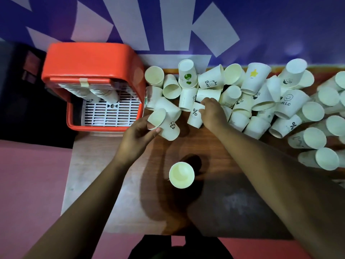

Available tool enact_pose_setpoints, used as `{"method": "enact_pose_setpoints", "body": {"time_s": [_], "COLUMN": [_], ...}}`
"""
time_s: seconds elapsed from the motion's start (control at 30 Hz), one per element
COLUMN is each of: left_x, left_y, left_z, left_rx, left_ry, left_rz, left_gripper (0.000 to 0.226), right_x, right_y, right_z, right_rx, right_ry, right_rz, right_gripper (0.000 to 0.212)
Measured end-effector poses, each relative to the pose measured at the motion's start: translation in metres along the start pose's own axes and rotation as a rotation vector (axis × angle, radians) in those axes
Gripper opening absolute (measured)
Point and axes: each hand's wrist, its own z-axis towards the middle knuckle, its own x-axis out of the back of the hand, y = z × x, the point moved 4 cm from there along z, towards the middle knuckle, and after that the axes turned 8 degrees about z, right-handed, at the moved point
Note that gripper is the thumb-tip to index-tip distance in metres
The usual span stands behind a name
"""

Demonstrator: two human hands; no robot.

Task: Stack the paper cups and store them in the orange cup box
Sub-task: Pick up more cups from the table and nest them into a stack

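Observation:
Several white paper cups (257,94) lie heaped along the back of the wooden table (214,157). My left hand (139,133) grips a tilted cup with a small panda print (165,125) by its rim, just right of the orange cup box (89,64). My right hand (211,114) reaches into the heap and its fingers curl round a cup with a percent sign (195,116). One cup (181,175) stands upright alone in the middle of the table, mouth up. Inside the box, stacks of cups (104,93) lie on a white grid.
The orange box has its lid open toward the wall and sits off the table's left end. A purple wall with white shapes (168,25) runs behind the heap. More cups (321,146) spread to the table's right edge. Pink floor (28,184) lies to the left.

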Motion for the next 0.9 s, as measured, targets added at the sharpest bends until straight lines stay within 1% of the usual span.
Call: {"method": "enact_pose_setpoints", "body": {"time_s": [0.1,0.17,0.2,0.23,0.3,0.33,0.4,0.47,0.53,0.6,0.73,0.87,0.9], "left_x": [-0.001,-0.001,-0.002,-0.004,-0.007,-0.009,-0.013,-0.018,-0.027,-0.039,-0.054,-0.066,-0.067], "left_y": [0.011,0.019,0.023,0.026,0.032,0.034,0.036,0.035,0.033,0.030,0.010,-0.010,-0.012], "left_z": [-0.008,-0.014,-0.018,-0.022,-0.033,-0.039,-0.051,-0.063,-0.075,-0.085,-0.094,-0.101,-0.102], "left_rx": [0.022,0.041,0.051,0.058,0.068,0.073,0.080,0.078,0.056,0.038,-0.033,-0.008,0.017], "left_ry": [-0.035,-0.061,-0.083,-0.110,-0.179,-0.208,-0.272,-0.319,-0.346,-0.381,-0.406,-0.361,-0.369], "left_rz": [-0.131,-0.177,-0.200,-0.219,-0.241,-0.237,-0.210,-0.149,-0.061,-0.006,0.205,0.349,0.360], "left_gripper": [0.015,0.008,0.012,0.026,0.061,0.074,0.089,0.088,0.078,0.073,0.077,0.082,0.085], "right_x": [0.009,0.018,0.024,0.030,0.040,0.044,0.052,0.059,0.065,0.069,0.074,0.070,0.069], "right_y": [-0.004,-0.006,-0.007,-0.007,-0.007,-0.007,-0.005,-0.003,-0.002,-0.002,-0.008,-0.014,-0.018], "right_z": [-0.011,-0.022,-0.029,-0.035,-0.048,-0.055,-0.071,-0.087,-0.101,-0.115,-0.144,-0.170,-0.176], "right_rx": [-0.034,-0.053,-0.057,-0.055,-0.051,-0.050,-0.026,-0.004,-0.014,-0.053,-0.046,-0.038,-0.034], "right_ry": [0.023,0.046,0.061,0.076,0.098,0.112,0.182,0.272,0.305,0.264,0.159,0.029,-0.010], "right_rz": [0.097,0.150,0.178,0.208,0.269,0.291,0.325,0.349,0.386,0.441,0.543,0.613,0.641], "right_gripper": [0.023,0.020,0.019,0.018,0.016,0.015,0.012,0.011,0.012,0.014,0.014,0.013,0.017]}}
